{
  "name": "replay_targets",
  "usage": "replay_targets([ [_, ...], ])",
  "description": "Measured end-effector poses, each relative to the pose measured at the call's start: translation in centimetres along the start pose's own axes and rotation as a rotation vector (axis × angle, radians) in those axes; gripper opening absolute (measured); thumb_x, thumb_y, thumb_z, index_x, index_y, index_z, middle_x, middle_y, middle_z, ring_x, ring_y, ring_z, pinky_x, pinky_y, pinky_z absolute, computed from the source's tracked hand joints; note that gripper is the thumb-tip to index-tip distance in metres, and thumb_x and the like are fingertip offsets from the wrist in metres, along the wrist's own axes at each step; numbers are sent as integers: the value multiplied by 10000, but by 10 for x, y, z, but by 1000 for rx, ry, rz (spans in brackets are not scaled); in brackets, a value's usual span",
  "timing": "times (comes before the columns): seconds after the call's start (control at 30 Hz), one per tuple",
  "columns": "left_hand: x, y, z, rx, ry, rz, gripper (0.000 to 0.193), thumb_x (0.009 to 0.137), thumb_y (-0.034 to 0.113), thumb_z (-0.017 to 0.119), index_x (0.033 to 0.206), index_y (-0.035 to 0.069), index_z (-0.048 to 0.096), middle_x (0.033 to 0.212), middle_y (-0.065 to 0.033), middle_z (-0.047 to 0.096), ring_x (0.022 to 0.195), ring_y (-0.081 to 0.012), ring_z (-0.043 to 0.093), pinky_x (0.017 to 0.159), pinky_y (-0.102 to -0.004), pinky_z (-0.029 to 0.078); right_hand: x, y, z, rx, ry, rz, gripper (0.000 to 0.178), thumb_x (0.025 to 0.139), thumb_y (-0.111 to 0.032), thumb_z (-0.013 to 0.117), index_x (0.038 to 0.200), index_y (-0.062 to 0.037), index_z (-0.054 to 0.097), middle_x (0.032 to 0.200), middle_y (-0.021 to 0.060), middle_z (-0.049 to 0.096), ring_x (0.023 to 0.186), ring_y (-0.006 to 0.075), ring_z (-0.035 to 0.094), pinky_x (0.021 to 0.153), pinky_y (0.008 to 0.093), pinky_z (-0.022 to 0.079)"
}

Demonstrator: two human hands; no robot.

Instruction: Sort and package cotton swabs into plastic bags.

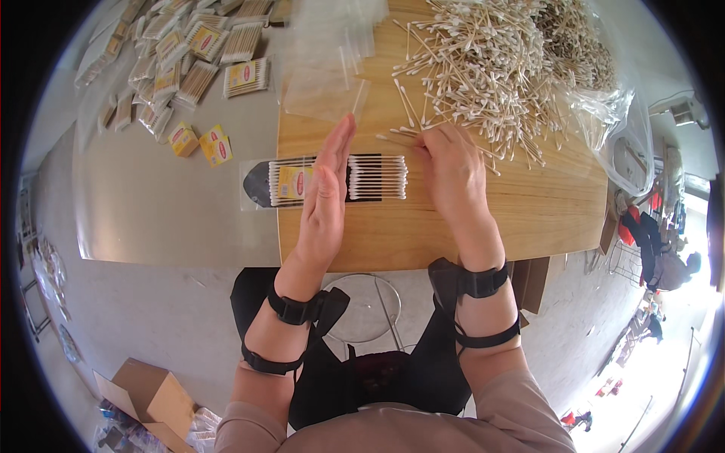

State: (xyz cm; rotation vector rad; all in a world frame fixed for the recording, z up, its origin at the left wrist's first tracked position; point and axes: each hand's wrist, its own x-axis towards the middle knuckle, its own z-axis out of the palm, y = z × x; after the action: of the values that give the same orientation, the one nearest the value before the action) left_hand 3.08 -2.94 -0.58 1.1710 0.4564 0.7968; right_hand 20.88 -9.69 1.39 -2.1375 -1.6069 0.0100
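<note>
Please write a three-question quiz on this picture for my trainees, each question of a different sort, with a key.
1. Multiple choice: Which of these is nearest the right hand?
a) the cardboard box
b) the stool
c) the loose swabs
2. True or false: The left hand is balled into a fist.
3. Fill in the colour: The row of swabs lies on a ____ strip.

Key:
1. c
2. False: its fingers are straight.
3. black
</note>
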Motion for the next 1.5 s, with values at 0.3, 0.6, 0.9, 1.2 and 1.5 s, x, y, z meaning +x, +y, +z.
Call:
replay_targets([
  [0.3, 1, 1, 1, -19, 4, -15, 699, 1061, 505, 215, 1541, -3, 193, 1607, -154, 210, 1501, -274, 169, 1212, -386, 103, 3, -12, 8, 228, -55, -122, 155, 764, 54, 612, 878, -41, 656, 885, 107, 623, 891, 313, 599, 750, 408, 510],
  [0.6, 0, 0, 6, 48, 8, 11, 700, 1058, 511, 212, 1531, -5, 228, 1591, -140, 257, 1488, -273, 206, 1211, -387, 128, 0, -12, 5, 497, -27, 39, 238, 742, 137, 556, 908, -5, 651, 877, 148, 642, 872, 363, 608, 765, 410, 495],
  [0.9, 0, -3, 0, 233, -24, 91, 674, 1066, 465, 258, 1525, -28, 233, 1589, -166, 262, 1482, -294, 226, 1201, -401, 143, -5, -10, -6, 419, -37, 31, 121, 768, 64, 628, 859, -14, 642, 846, 134, 620, 864, 346, 596, 747, 418, 495],
  [1.2, -1, -11, 10, 1227, -266, 258, 742, 1001, 484, 418, 1477, -74, 305, 1525, -254, 336, 1436, -396, 300, 1178, -494, 237, -8, -5, -7, 169, -105, -128, 80, 740, 11, 662, 785, -44, 626, 825, 79, 597, 855, 287, 591, 705, 389, 519],
  [1.5, -1, -10, 17, 1355, -272, 254, 814, 961, 510, 469, 1470, -100, 289, 1515, -265, 344, 1439, -391, 296, 1179, -496, 238, -7, -8, -12, 69, -142, -173, 34, 744, -31, 608, 772, -49, 616, 810, 76, 585, 870, 282, 597, 725, 385, 527],
])
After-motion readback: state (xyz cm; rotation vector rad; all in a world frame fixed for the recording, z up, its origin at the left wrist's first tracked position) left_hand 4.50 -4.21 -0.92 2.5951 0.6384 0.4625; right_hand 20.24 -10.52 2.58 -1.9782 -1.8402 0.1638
